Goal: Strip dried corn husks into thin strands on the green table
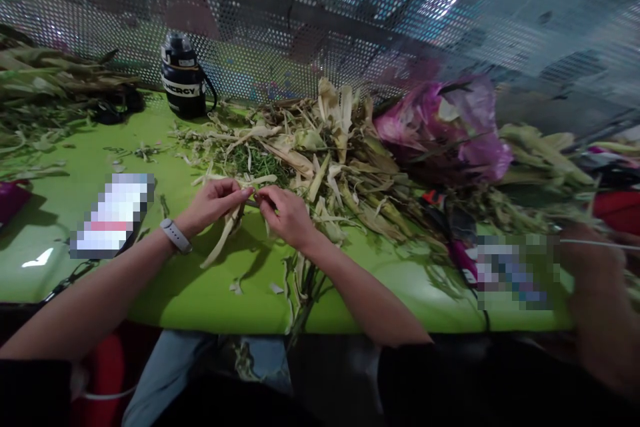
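Observation:
My left hand [216, 202], with a pale band on its wrist, pinches the end of a thin green stem near the table's middle. Fingertips of my right hand [284, 210] are closed on the same thin piece, just to the right of the left fingertips. A pale strip of dry husk [221, 240] hangs down below the left hand. Right behind both hands lies a heap of dried husks and leaves [305, 147], with darker green bits [257, 163] in it.
A black bottle [184, 83] stands at the back left. A phone [113, 217] lies left on the green table [185, 310]. At right are a pink plastic bag [450, 127], a blurred second device [517, 277] and another person's arm [597, 293]. Stems [300, 287] hang over the front edge.

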The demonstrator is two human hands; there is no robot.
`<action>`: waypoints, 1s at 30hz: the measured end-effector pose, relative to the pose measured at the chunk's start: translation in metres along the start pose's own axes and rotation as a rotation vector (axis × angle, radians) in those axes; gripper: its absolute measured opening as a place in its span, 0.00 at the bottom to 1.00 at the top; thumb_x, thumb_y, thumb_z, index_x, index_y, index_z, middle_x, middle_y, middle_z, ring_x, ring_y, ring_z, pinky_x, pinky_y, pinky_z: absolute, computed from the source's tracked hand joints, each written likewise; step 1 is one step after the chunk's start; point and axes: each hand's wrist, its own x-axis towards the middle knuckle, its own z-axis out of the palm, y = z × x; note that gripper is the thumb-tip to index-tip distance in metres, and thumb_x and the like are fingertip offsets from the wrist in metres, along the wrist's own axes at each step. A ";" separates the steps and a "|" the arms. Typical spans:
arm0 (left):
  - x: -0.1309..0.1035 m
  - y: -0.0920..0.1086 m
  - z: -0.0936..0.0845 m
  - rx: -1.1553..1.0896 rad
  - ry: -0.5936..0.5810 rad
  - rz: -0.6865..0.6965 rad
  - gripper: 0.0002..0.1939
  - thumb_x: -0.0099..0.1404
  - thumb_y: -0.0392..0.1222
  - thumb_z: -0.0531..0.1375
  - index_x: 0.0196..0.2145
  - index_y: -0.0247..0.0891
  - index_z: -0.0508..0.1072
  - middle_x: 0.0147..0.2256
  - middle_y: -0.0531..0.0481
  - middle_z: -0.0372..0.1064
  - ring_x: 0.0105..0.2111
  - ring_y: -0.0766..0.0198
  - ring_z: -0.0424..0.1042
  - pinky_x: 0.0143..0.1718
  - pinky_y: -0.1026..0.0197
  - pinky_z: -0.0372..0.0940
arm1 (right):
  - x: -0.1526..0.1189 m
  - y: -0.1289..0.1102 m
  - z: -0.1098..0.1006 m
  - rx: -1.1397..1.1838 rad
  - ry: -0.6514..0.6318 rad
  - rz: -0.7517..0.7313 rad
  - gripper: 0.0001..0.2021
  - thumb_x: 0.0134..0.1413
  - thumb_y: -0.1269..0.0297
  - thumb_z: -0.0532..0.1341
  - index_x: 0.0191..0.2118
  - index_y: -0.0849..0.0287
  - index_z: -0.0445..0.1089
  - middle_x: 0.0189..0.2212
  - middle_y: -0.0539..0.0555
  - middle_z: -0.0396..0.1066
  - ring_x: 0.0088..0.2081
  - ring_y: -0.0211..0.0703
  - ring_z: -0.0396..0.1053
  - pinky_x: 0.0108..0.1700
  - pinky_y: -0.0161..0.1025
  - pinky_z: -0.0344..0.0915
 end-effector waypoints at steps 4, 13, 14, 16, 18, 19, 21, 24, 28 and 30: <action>0.001 -0.002 0.001 -0.002 -0.049 -0.078 0.23 0.61 0.56 0.63 0.19 0.35 0.67 0.13 0.56 0.57 0.14 0.73 0.54 0.16 0.68 0.47 | 0.000 0.000 0.001 -0.019 -0.004 -0.051 0.11 0.65 0.65 0.52 0.45 0.60 0.69 0.37 0.59 0.75 0.37 0.46 0.70 0.40 0.42 0.63; 0.003 -0.008 0.004 -0.165 0.128 -0.015 0.16 0.59 0.49 0.66 0.22 0.33 0.76 0.23 0.51 0.68 0.24 0.71 0.62 0.27 0.67 0.57 | -0.004 -0.010 0.001 -0.155 -0.060 -0.444 0.18 0.56 0.68 0.59 0.52 0.52 0.66 0.41 0.55 0.68 0.45 0.49 0.62 0.52 0.50 0.60; 0.003 -0.009 0.005 -0.165 0.131 -0.027 0.16 0.59 0.49 0.66 0.24 0.33 0.77 0.24 0.51 0.69 0.25 0.71 0.63 0.28 0.66 0.58 | -0.005 -0.012 0.002 -0.172 -0.078 -0.483 0.17 0.57 0.68 0.59 0.52 0.51 0.67 0.41 0.54 0.68 0.45 0.48 0.62 0.52 0.49 0.60; 0.003 -0.012 0.006 -0.156 0.136 -0.040 0.14 0.58 0.49 0.67 0.27 0.33 0.78 0.26 0.50 0.71 0.26 0.70 0.64 0.30 0.66 0.59 | -0.007 -0.015 0.005 -0.188 -0.074 -0.513 0.14 0.59 0.68 0.58 0.50 0.50 0.69 0.39 0.53 0.69 0.43 0.46 0.62 0.52 0.48 0.60; 0.003 -0.015 0.006 -0.149 0.152 -0.050 0.13 0.58 0.48 0.67 0.29 0.33 0.79 0.27 0.49 0.73 0.27 0.70 0.66 0.31 0.66 0.60 | -0.009 -0.015 0.007 -0.146 -0.051 -0.485 0.12 0.61 0.70 0.58 0.47 0.50 0.71 0.37 0.53 0.69 0.42 0.45 0.63 0.52 0.47 0.60; 0.003 -0.016 0.006 -0.158 0.168 -0.054 0.12 0.58 0.47 0.68 0.29 0.33 0.78 0.28 0.49 0.73 0.28 0.70 0.67 0.31 0.66 0.60 | -0.010 -0.015 0.008 -0.108 -0.041 -0.459 0.11 0.61 0.70 0.58 0.46 0.50 0.71 0.36 0.53 0.70 0.43 0.45 0.64 0.52 0.47 0.60; 0.005 -0.017 0.005 -0.223 0.203 -0.075 0.10 0.55 0.43 0.69 0.27 0.33 0.76 0.28 0.50 0.74 0.28 0.70 0.69 0.30 0.67 0.61 | -0.011 -0.014 0.009 -0.034 -0.031 -0.413 0.11 0.61 0.70 0.58 0.46 0.50 0.72 0.36 0.53 0.70 0.44 0.44 0.65 0.53 0.47 0.60; 0.006 -0.015 0.005 -0.434 0.224 -0.165 0.09 0.53 0.38 0.70 0.29 0.34 0.73 0.29 0.50 0.75 0.30 0.68 0.73 0.32 0.67 0.64 | -0.011 -0.011 0.011 0.009 -0.020 -0.420 0.09 0.61 0.70 0.58 0.45 0.52 0.72 0.37 0.53 0.71 0.44 0.43 0.66 0.51 0.46 0.62; 0.006 -0.011 0.006 -0.572 0.220 -0.187 0.16 0.56 0.35 0.67 0.43 0.36 0.74 0.31 0.49 0.77 0.33 0.65 0.76 0.37 0.63 0.69 | -0.009 -0.010 0.012 -0.025 -0.024 -0.493 0.08 0.62 0.68 0.56 0.43 0.53 0.72 0.36 0.54 0.72 0.41 0.43 0.67 0.45 0.44 0.64; 0.006 -0.011 0.007 -0.527 0.242 -0.134 0.17 0.56 0.37 0.68 0.44 0.36 0.75 0.31 0.50 0.77 0.32 0.66 0.76 0.36 0.63 0.69 | -0.009 -0.011 0.011 -0.036 -0.012 -0.514 0.08 0.62 0.68 0.56 0.43 0.54 0.72 0.36 0.53 0.72 0.40 0.43 0.67 0.44 0.43 0.65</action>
